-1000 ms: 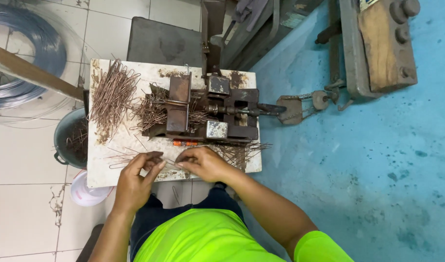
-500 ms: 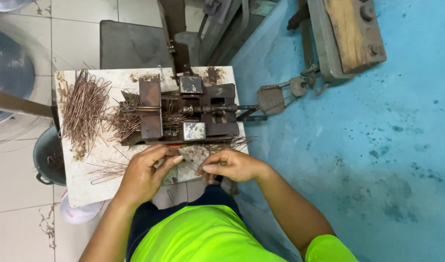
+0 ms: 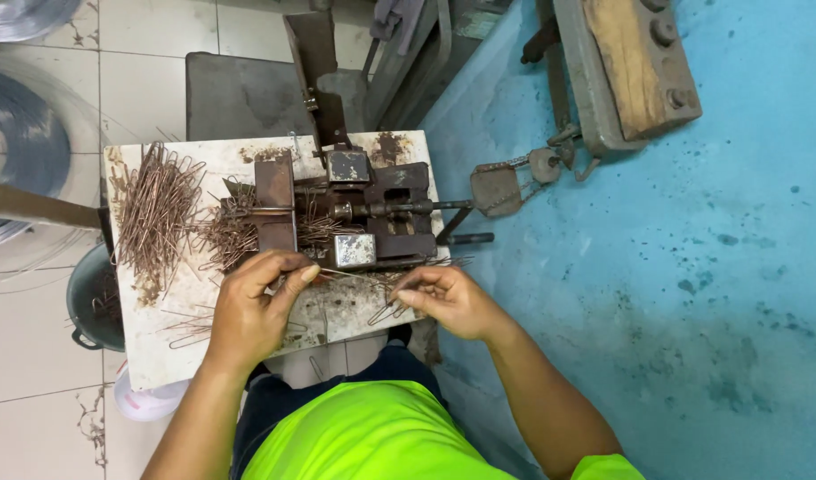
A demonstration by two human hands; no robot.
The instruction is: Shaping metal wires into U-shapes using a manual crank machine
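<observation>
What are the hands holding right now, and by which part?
A thin wire piece, pinched near its ends: left hand at one end, right hand at the other.

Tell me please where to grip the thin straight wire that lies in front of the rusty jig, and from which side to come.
Best at its two free ends, much as the left hand and right hand pinch the wire now. It lies crosswise, close along the front of the jig, so the back is blocked; coming from the near side, fingertips from above, seems safest. Its middle probably bends easily.
</observation>
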